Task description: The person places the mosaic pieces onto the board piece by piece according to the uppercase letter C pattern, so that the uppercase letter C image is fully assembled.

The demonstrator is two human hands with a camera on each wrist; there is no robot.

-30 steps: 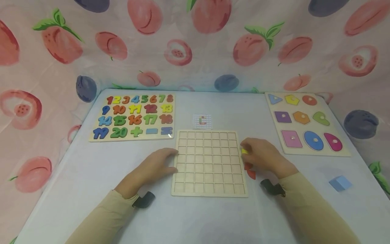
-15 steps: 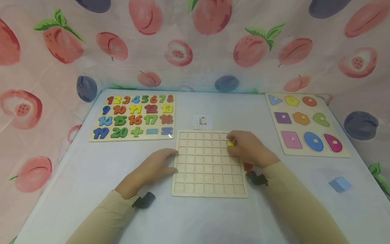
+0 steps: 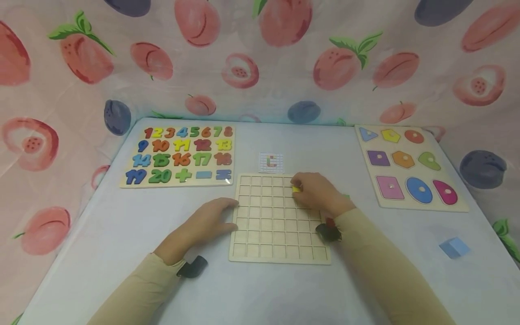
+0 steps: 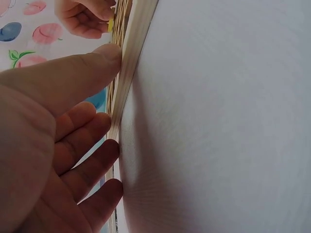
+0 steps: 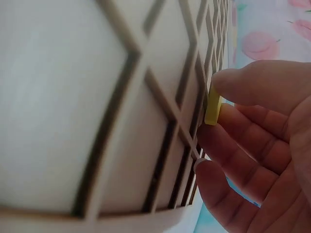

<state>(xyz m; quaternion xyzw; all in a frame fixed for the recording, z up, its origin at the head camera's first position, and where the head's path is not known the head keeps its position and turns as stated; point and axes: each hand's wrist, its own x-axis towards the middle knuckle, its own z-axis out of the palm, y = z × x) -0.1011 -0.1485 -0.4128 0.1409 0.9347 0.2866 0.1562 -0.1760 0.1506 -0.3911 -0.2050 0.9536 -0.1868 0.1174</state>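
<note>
A pale wooden grid board (image 3: 266,223) lies in the middle of the table. My right hand (image 3: 317,192) is over its upper right part and pinches a small yellow block (image 3: 296,189) between thumb and fingers. In the right wrist view the yellow block (image 5: 213,108) is right at the grid's ridges, with the fingertips close to the board. My left hand (image 3: 209,221) rests along the board's left edge; its thumb and fingertips touch the wooden rim in the left wrist view, fingers (image 4: 80,131) relaxed. A red piece (image 3: 330,222) shows beside the board, partly hidden by the right wrist.
Behind the board lies a small printed card (image 3: 271,163) with a coloured grid pattern. A number puzzle (image 3: 126,183) is at the back left, a shape puzzle (image 3: 422,205) at the right. A light blue block (image 3: 455,247) sits at the right; a green bit (image 3: 345,197) shows behind the right wrist.
My right hand has carried the yellow block leftward from beside the board's right edge to over its upper right cells. My left hand has stayed at the left edge.
</note>
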